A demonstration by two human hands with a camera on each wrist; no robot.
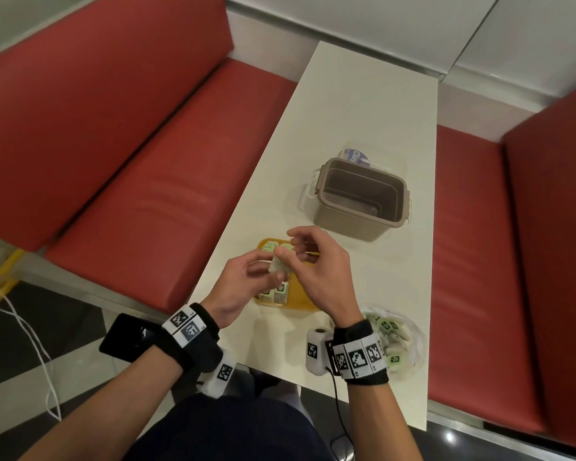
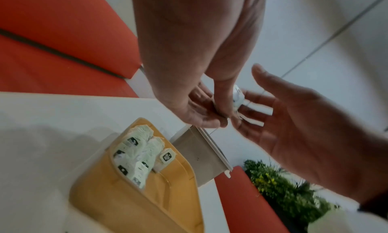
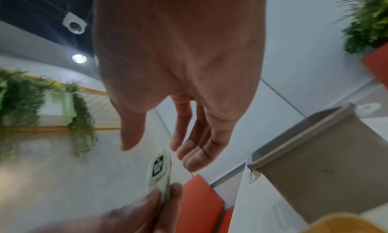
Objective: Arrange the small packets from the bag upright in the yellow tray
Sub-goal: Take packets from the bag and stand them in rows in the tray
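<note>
Above the yellow tray [image 1: 301, 302] my left hand [image 1: 273, 271] pinches one small pale-green packet [image 1: 278, 265] between thumb and fingers. The same packet [image 3: 159, 168] shows edge-on in the right wrist view, and its string dangles in the left wrist view. My right hand [image 1: 300, 242] hovers just right of the packet with fingers loosely spread and holds nothing. Several packets [image 2: 136, 155] stand in the tray's [image 2: 126, 200] left part. The clear bag [image 1: 413, 327] with several more packets lies at the table's near right, behind my right wrist.
A grey open plastic container [image 1: 363, 197] stands empty just beyond the tray, with a blue-and-white pack [image 1: 356, 156] behind it. The narrow white table [image 1: 363, 104] runs between two red benches [image 1: 130, 168]; its near edge is close to the bag.
</note>
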